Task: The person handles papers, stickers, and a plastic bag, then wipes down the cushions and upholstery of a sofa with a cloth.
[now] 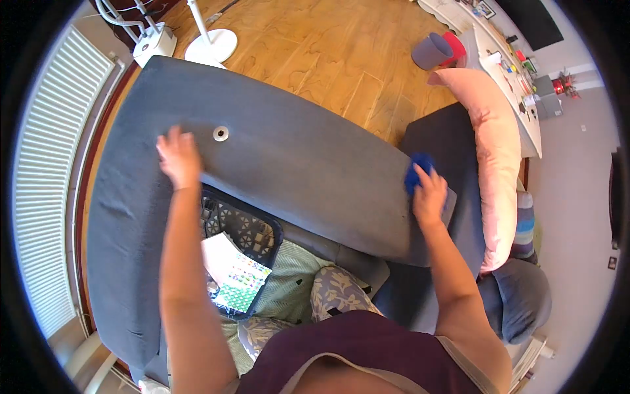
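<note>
My left hand [179, 157] rests on the grey sofa backrest [282, 138], fingers spread and slightly blurred, with nothing in it. My right hand [430, 196] is at the backrest's right end, its fingers closed around a soft-looking blue pad [418, 172]. Motion blurs the pad, so its exact kind is unclear. It touches or nearly touches the grey fabric. A small round thing with a white rim and dark centre [221, 134] lies on the backrest, right of my left hand.
Below the backrest, a dark patterned tray [278, 231] holds papers and a green-dotted sheet [244, 284]. A long pink pillow [495, 164] lies at the right. A white radiator [56, 164] lines the left wall. Beyond are a white stand [213, 46] and grey bin [431, 52].
</note>
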`<act>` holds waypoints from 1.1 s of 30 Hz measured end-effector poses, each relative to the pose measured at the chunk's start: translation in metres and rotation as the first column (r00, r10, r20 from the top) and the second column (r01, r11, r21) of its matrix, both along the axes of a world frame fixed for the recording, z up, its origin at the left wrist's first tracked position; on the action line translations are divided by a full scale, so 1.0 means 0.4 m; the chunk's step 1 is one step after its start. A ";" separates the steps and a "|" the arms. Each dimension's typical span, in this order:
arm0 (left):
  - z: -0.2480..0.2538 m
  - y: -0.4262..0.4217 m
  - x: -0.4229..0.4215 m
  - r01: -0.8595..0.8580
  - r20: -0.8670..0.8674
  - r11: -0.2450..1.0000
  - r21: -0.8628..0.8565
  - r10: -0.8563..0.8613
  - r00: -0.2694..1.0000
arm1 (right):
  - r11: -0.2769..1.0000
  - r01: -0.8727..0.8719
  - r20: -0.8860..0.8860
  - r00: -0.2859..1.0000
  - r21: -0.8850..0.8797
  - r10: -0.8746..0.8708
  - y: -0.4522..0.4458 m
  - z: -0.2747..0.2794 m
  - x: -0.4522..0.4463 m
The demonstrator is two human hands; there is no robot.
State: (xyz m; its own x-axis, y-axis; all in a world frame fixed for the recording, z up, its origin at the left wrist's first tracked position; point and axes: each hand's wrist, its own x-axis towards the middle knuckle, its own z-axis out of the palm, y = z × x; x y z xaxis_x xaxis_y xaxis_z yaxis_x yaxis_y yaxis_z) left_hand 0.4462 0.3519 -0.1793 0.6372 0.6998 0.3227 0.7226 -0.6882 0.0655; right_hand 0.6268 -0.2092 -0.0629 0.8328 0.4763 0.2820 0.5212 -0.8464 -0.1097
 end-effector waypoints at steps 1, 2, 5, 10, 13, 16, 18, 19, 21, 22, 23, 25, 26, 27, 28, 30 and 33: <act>0.021 -0.141 0.074 -0.149 0.166 0.985 0.082 0.134 0.977 | 0.995 -0.093 0.024 0.995 -0.019 0.093 0.125 0.003 0.026; 0.083 -0.203 0.102 -0.246 0.226 0.962 -0.120 0.268 0.937 | 0.981 -0.188 0.006 0.982 0.036 0.188 0.254 0.017 0.037; 0.108 -0.211 0.105 -0.241 0.213 0.953 -0.182 0.278 0.937 | 0.827 -0.524 0.086 0.851 0.204 0.518 0.635 -0.005 0.065; 0.076 -0.181 0.095 -0.215 0.191 0.974 -0.070 0.224 0.956 | 0.770 -0.578 -0.074 0.785 0.268 0.615 1.061 -0.032 0.019; 0.040 -0.131 0.070 -0.091 0.005 0.981 0.170 0.091 0.996 | 0.773 -0.573 0.062 0.812 0.272 0.580 0.994 -0.055 0.040; 0.002 -0.109 0.066 -0.088 0.238 0.992 0.092 0.064 0.969 | 0.843 -0.526 -0.021 0.847 0.111 0.531 0.737 -0.014 0.069; 0.009 -0.115 0.070 -0.110 0.267 0.991 0.072 0.088 0.960 | 0.847 -0.503 0.024 0.862 0.174 0.507 0.497 -0.013 0.075; -0.022 -0.083 0.060 -0.057 0.207 0.992 0.112 0.033 0.978 | 0.886 -0.456 -0.032 0.887 0.088 0.460 0.365 0.016 0.068; -0.064 -0.028 0.048 -0.005 0.143 0.989 0.150 -0.017 0.990 | 0.935 -0.354 -0.032 0.935 -0.018 0.354 0.101 0.037 0.046; -0.070 -0.024 0.041 -0.020 0.079 0.980 0.196 0.005 0.997 | 0.961 -0.229 -0.119 0.970 -0.156 0.212 -0.018 0.060 0.017; -0.071 -0.025 0.040 -0.032 0.015 0.969 0.244 0.029 0.999 | 0.962 -0.144 -0.167 0.980 -0.231 0.107 -0.125 0.069 -0.003; -0.015 -0.088 0.055 -0.075 0.109 0.987 0.141 0.060 0.992 | 0.985 -0.057 -0.127 0.991 -0.161 0.037 -0.284 0.043 -0.025; 0.003 -0.106 0.066 -0.114 0.216 0.993 0.042 0.102 0.971 | 0.988 0.014 -0.141 0.989 -0.155 -0.036 -0.302 0.040 -0.032; -0.017 -0.085 0.064 -0.112 0.175 0.991 0.074 0.098 0.980 | 0.994 0.040 -0.136 0.989 -0.099 -0.054 -0.304 0.024 -0.030; -0.056 -0.044 0.056 -0.093 -0.002 0.963 0.253 0.097 0.995 | 0.997 0.070 -0.134 0.988 -0.042 -0.076 -0.294 0.018 -0.026; 0.062 -0.128 0.073 -0.015 -0.388 0.950 0.313 0.142 0.911 | 0.991 0.126 -0.089 0.988 -0.041 -0.129 -0.257 -0.004 0.000; 0.033 -0.127 0.084 -0.088 -0.152 0.950 0.301 0.139 0.979 | 0.997 -0.060 -0.047 0.997 0.054 0.062 -0.054 -0.012 0.038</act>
